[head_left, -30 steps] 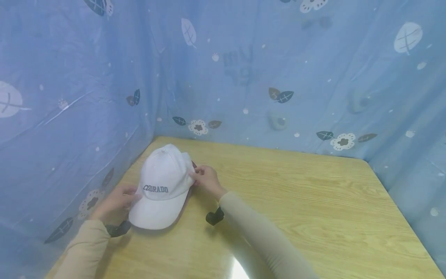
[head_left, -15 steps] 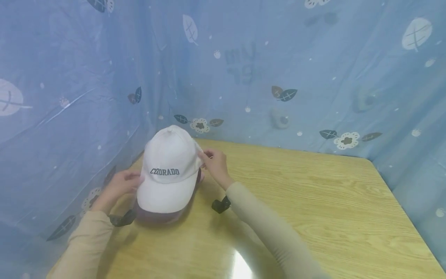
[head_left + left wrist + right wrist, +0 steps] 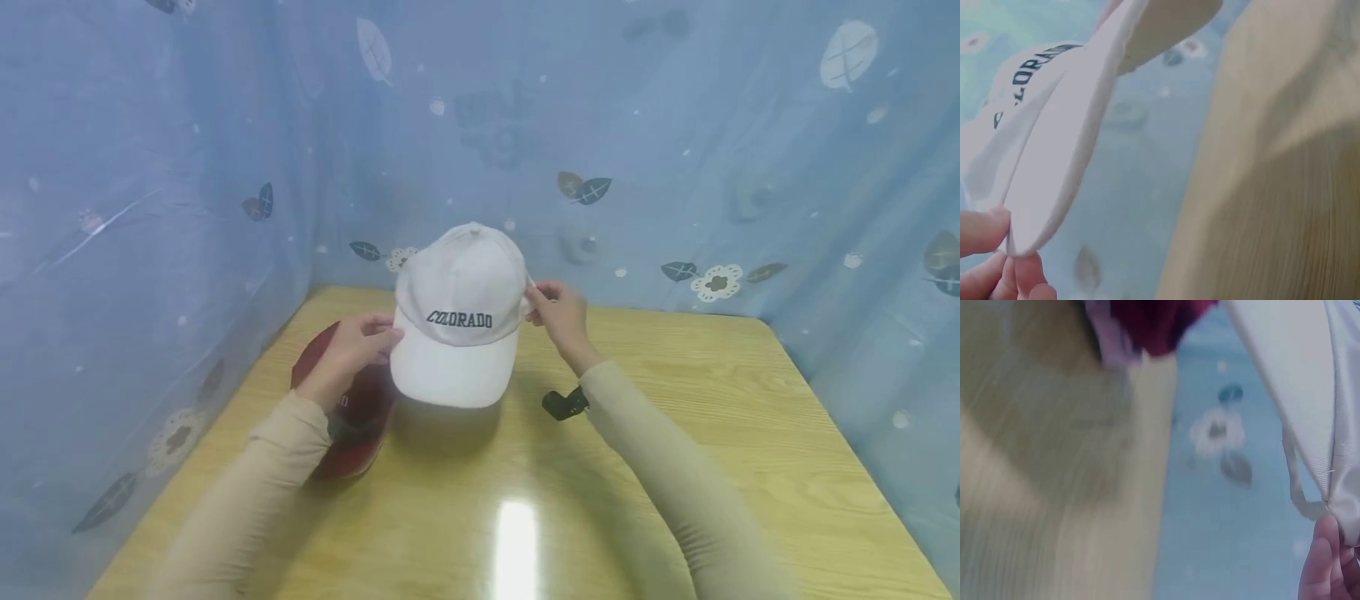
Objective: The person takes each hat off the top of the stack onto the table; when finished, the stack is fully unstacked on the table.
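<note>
My left hand point(image 3: 347, 356) pinches the white cap point(image 3: 467, 283) between thumb and fingers, at the end of the brim where it meets the crown. My right hand point(image 3: 564, 321) pinches the opposite side, close to a pale strap point(image 3: 1295, 478) that hangs as a loop. The cap is held above the table point(image 3: 750, 425), crown uppermost and brim toward me, its shadow beneath.

Both pinches take only edge material. Should one slip, the cap would probably swing from the other hand; uneven pulling could crease the soft crown. The red cap point(image 3: 369, 417) lies on the table just beside, partly behind my left hand and wrist, so a low sideways motion of that arm could knock it askew. The loose strap could snag a finger at release.

Lettering: "COLORADO" point(image 3: 459, 320) in dark capitals runs across the front of the white cap. The red cap bears pale lettering, mostly covered by my wrist; one character resembles a U. The blue curtain point(image 3: 480, 179) carries leaves and flowers; faint marks behind the pattern are too blurred to read.
</note>
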A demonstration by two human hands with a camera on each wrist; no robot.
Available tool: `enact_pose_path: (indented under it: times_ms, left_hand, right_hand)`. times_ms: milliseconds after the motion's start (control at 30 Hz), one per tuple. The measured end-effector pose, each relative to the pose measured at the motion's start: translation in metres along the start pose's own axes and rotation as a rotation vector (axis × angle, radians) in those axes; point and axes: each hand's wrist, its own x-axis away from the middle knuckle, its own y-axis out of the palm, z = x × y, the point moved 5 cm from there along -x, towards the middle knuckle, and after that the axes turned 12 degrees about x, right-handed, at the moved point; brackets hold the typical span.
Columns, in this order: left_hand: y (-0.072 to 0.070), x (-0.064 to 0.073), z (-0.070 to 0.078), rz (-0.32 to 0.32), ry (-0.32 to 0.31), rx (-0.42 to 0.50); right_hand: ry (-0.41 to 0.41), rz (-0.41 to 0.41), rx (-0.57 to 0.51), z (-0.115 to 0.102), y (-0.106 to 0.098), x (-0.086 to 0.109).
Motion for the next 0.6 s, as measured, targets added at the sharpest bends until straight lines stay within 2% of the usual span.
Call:
enact_pose_path:
  times_ms: [167,300,467,600]
  left_hand:
    - [0.056,-0.022,-0.013,-0.045,-0.042,0.046]
    - [0.092,-0.034,-0.03,-0.088,-0.048,0.065]
    - [0.126,-0.044,-0.056,-0.136,-0.061,0.055]
    - [0.144,-0.043,-0.079,-0.148,-0.13,0.033]
  right_hand:
    - [0.021,0.041,0.096,0.027,-0.048,0.002]
    - [0.027,0.056,0.176,0.049,-0.072,0.003]
    - [0.071,0.066,0.244,0.082,-0.084,0.003]
    - [0.133,0.048,0.271,0.112,-0.085,0.01]
